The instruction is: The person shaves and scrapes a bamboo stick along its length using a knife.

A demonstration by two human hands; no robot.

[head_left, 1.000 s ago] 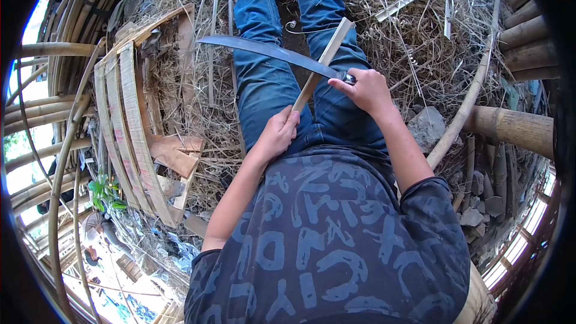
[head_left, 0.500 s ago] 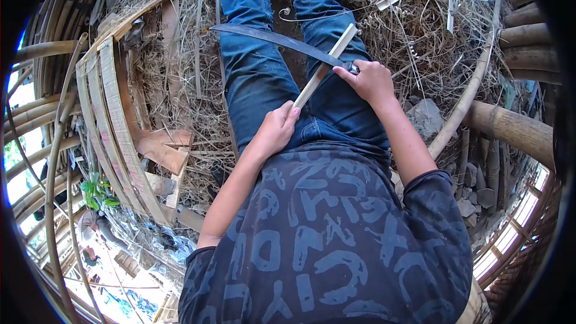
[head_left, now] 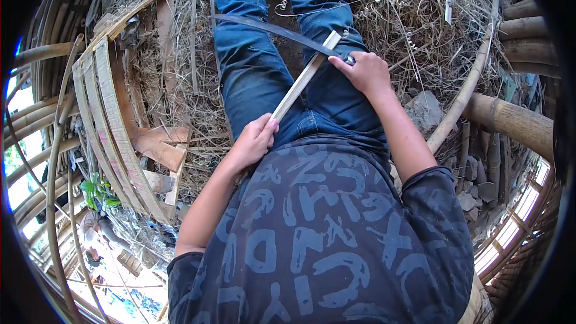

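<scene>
Over the blue jeans (head_left: 249,87), a pale wooden strip (head_left: 297,87) slants from near their waistband out above the right thigh. At the left hip of the jeans, the left hand (head_left: 257,139) has its fingers clamped on the near end of the strip. Above the right leg of the jeans, the right hand (head_left: 367,73) has its fingers wrapped round the handle (head_left: 350,59) of a long, curved knife (head_left: 270,27). Its dark blade spans both legs of the jeans and crosses the strip just short of the far end; whether the edge bites into the wood cannot be told. Right of the jeans are dry straw (head_left: 387,45), a grey stone (head_left: 426,108) and a bamboo pole (head_left: 467,93). Left of the jeans stands a slatted wooden panel (head_left: 112,126). On their near side is a dark, lettered shirt (head_left: 312,228).
</scene>
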